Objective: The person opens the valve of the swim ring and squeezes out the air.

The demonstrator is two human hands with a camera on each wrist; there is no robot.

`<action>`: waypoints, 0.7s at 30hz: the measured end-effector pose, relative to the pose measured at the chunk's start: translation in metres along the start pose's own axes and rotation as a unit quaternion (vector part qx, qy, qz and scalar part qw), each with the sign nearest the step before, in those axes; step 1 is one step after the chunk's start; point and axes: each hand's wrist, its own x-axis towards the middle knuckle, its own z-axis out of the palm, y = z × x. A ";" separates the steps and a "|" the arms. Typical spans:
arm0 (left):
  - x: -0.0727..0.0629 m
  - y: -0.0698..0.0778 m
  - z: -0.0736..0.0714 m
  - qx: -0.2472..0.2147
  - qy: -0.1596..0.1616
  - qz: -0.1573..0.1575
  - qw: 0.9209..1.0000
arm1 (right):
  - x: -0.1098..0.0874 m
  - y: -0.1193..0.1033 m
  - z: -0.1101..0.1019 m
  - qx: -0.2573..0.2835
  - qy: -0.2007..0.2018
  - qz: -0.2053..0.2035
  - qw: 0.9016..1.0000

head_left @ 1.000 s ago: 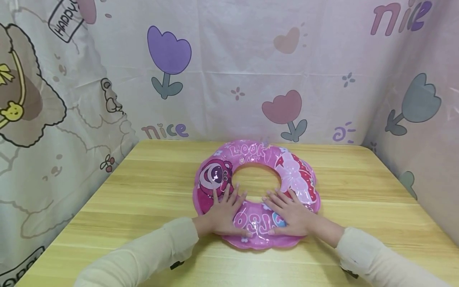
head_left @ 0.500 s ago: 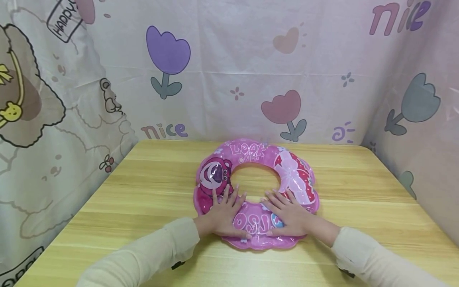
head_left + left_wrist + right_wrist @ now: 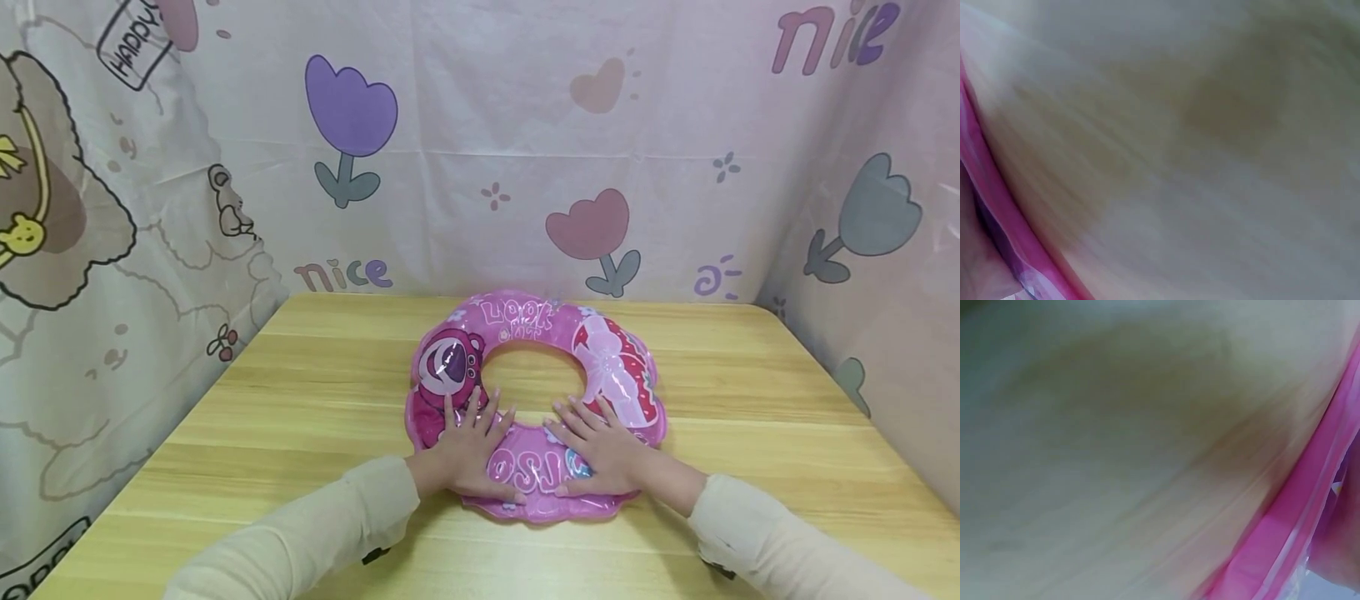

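Note:
A pink inflatable swim ring (image 3: 525,321) lies flat on the wooden table, printed with a bear face on its left and a strawberry pattern on its right. On its near left part rests my left hand (image 3: 468,454), fingers spread and straight. My right hand (image 3: 609,454) lies spread on the near right part, its thumb pointing toward the left one. Both palms cover some of the print. In the left wrist view the ring's pink edge (image 3: 1007,212) shows at the lower left; the right wrist view has the pink edge (image 3: 1291,531) at the right.
The light wooden table (image 3: 300,375) extends around the ring on all sides. A printed cloth (image 3: 480,108) with tulips and hearts hangs behind it, and cloth also hangs along the left and right sides.
The ring has shifted very slightly under my hands, and the print on its far side looks a little more creased. My right hand and forearm have moved slightly left.

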 end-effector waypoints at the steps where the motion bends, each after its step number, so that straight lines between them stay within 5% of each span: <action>1: 0.000 0.000 0.000 0.001 -0.002 -0.001 1.000 | 0.000 0.000 -0.001 -0.003 -0.001 0.000 1.000; 11: 0.002 0.002 -0.004 0.008 -0.021 -0.007 1.000 | 0.001 -0.002 -0.006 -0.008 -0.029 0.010 1.000; 21: 0.001 -0.002 -0.001 0.004 -0.017 -0.002 1.000 | 0.001 0.000 -0.006 0.002 0.015 -0.005 1.000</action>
